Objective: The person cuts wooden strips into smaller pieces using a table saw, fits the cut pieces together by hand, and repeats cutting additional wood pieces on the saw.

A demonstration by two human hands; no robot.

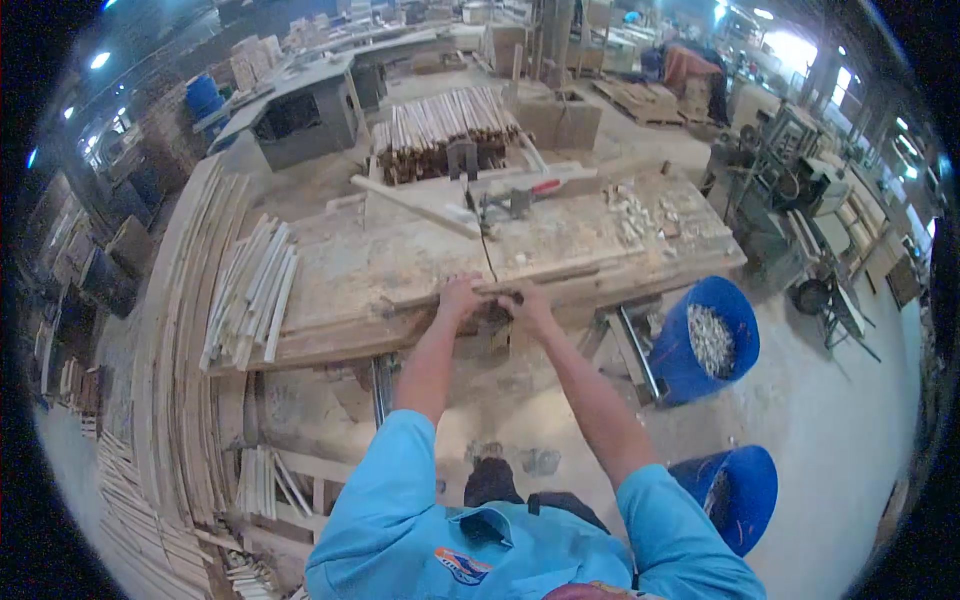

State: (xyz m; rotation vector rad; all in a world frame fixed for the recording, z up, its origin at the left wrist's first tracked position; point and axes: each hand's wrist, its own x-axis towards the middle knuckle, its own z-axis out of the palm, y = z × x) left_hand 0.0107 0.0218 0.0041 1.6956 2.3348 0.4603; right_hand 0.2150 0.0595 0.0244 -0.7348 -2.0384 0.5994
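My left hand [460,298] is at the front edge of the wooden saw bench [350,270], its fingers bent over a narrow wooden strip [565,277] that lies along this edge. Close beside it, my right hand [530,308] is curled on the same strip, its fingertips partly hidden. A dark saw slot [488,255] runs through the bench top just beyond my hands. At the far end of the slot stands a metal saw fitting [515,203] with a red part [546,186].
Pale wooden sticks [255,290] are piled on the bench's left; offcuts [640,215] lie at right. A blue bin [740,330] of wood pieces and a second blue bin [755,495] stand on the floor. Long boards [185,350] lie along the left. Behind is a stick stack [445,125].
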